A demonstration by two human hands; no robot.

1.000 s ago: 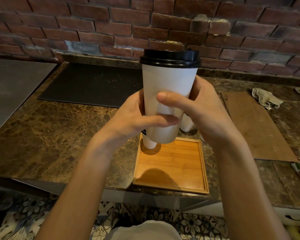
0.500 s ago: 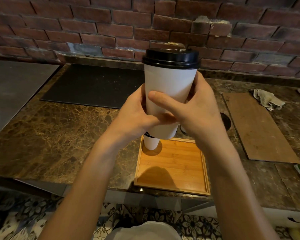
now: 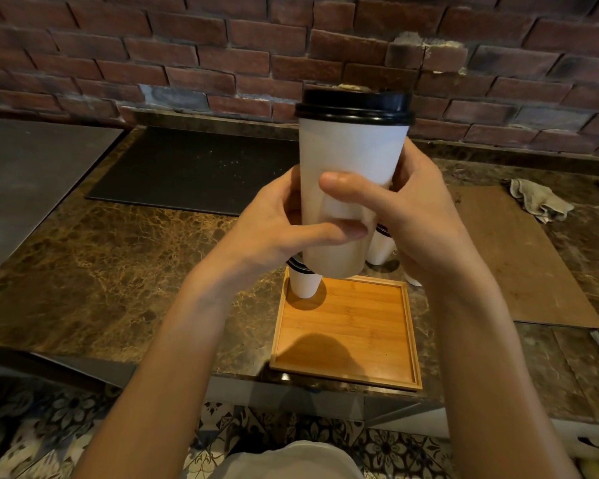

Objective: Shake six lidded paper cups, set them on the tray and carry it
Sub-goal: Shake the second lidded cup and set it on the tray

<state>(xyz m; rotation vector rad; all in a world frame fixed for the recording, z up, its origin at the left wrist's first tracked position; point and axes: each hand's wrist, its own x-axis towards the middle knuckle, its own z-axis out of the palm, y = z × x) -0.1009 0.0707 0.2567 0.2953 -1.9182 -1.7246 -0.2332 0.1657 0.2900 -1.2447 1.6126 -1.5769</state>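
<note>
I hold a tall white paper cup [image 3: 351,150] with a black lid upright in mid-air, above the far edge of the wooden tray [image 3: 346,340]. My left hand [image 3: 274,229] wraps its lower left side, thumb across the front. My right hand [image 3: 415,219] grips it from the right, thumb over the front too. One lidded cup [image 3: 304,283] stands in the tray's far left corner. Another cup [image 3: 381,248] stands on the counter just behind the tray, mostly hidden by my hands. A sliver of a further cup [image 3: 414,281] shows under my right wrist.
The tray lies at the front edge of a brown marble counter [image 3: 118,271]. A black mat [image 3: 194,171] lies at the back left, a brown board [image 3: 519,257] to the right, a crumpled cloth [image 3: 536,198] beyond it. A brick wall closes the back.
The held cup shifted slightly up and down between my hands while staying upright over the tray. My thumbs moved a little on its front.
</note>
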